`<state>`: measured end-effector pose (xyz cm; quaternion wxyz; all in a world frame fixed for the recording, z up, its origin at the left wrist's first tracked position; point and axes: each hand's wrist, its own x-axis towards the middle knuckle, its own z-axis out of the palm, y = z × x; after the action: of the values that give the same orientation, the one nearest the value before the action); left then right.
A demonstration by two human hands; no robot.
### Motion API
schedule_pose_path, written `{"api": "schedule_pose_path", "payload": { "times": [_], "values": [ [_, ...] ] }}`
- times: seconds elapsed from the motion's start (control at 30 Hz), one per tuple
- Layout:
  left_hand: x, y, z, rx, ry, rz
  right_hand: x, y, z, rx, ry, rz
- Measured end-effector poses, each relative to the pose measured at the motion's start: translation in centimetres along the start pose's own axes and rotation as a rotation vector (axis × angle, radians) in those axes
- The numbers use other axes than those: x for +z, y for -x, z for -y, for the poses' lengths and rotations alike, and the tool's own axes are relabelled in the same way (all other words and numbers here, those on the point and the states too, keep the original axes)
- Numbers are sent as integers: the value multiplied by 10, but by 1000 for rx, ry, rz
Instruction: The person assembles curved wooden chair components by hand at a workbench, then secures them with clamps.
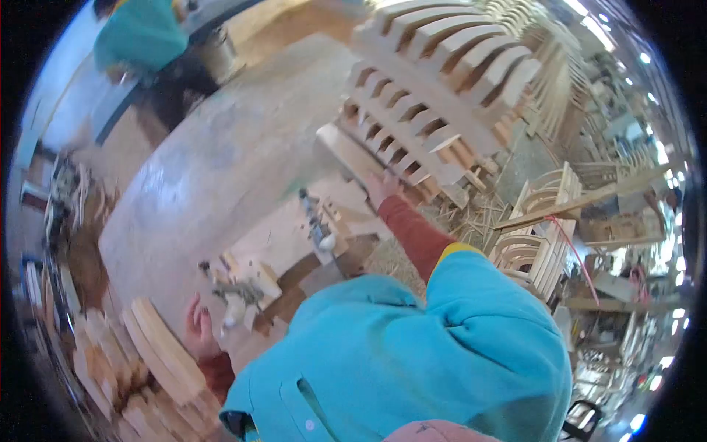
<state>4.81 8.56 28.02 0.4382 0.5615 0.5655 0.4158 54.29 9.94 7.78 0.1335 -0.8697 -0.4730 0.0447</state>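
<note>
My right hand, at the end of a stretched-out arm, is closed on the near end of a long wooden piece. That piece lies beside a stack of cut wooden parts and points away from me. On the left, my left hand has its fingers apart and holds nothing. Close to it are long pale wooden pieces on a pile. Between my hands, metal clamps and another clamp fixture sit on wooden boards on the worktable.
Tall stacks of curved wooden parts stand at the far right. Wooden frames and scattered offcuts lie to my right. Another person in a turquoise top is at the far left. A wood pile stands at lower left.
</note>
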Motion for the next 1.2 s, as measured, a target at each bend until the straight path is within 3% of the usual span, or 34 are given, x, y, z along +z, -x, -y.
{"api": "schedule_pose_path", "payload": {
  "times": [0.03,0.1,0.13,0.2,0.23,0.27,0.33,0.4,0.47,0.53,0.6,0.7,0.77,0.9,0.97,1.0,1.03,1.1,1.2],
  "values": [
    [0,-3,1,16,22,23,-12,2,6,1,79,69],
    [-5,-11,9,69,16,52,-47,2,16,-356,-188,51],
    [-11,-18,13,101,-14,51,-99,6,36,-300,-420,215],
    [-23,-31,15,129,9,58,-194,14,62,-294,-624,223],
    [-26,-37,11,135,16,59,-228,13,60,-337,-586,71],
    [-23,-41,1,118,44,48,-269,16,58,-447,-739,-349],
    [-15,-45,-21,74,96,22,-339,12,37,-193,-718,-746],
    [-8,-56,-25,114,146,62,-382,-5,15,87,-485,-1018],
    [-1,-67,-23,163,158,110,-353,-66,-46,187,-297,-1077],
    [2,-78,-19,220,123,159,-356,-72,-60,184,-478,-941],
    [3,-82,-20,234,135,169,-367,-57,-66,47,-990,-557],
    [-6,-81,-14,229,185,188,-386,-23,-64,185,-1157,-463],
    [-15,-79,-4,212,222,189,-377,-7,-87,207,-1462,-562],
    [-39,-89,3,150,203,130,-378,54,-65,81,-1716,-664],
    [-45,-92,-14,80,161,47,-375,72,-49,-176,-1726,-627],
    [-46,-101,-18,154,254,91,-375,81,-40,-295,-1732,-602],
    [-45,-110,-24,227,345,134,-381,90,-24,-290,-1723,-544],
    [-8,-99,-91,247,262,99,-389,97,24,-291,-1711,-418],
    [45,-109,-142,521,172,394,-361,92,94,-375,-1674,-337]
  ]
}}
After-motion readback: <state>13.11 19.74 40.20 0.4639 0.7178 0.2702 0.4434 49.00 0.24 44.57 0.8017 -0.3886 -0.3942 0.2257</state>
